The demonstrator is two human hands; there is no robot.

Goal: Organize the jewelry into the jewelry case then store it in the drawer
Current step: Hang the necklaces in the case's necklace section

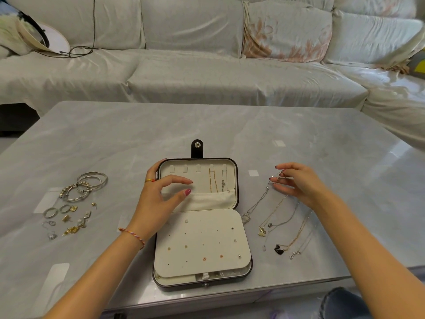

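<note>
Behind the grey table [299, 139] sat a sofa, while the open jewelry case [197, 217] lay centred — left hand [158, 203] loosely spread over its lid (two chains already hung), right hand [299, 183] pinching a necklace [257, 201] clasp — next, probably hooking it.

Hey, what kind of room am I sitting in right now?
Most likely a home living room. A long sofa under a pale fabric cover runs along the far side, and you sit at a low glossy grey coffee table in front of it, with an open jewelry case on the table.
</note>
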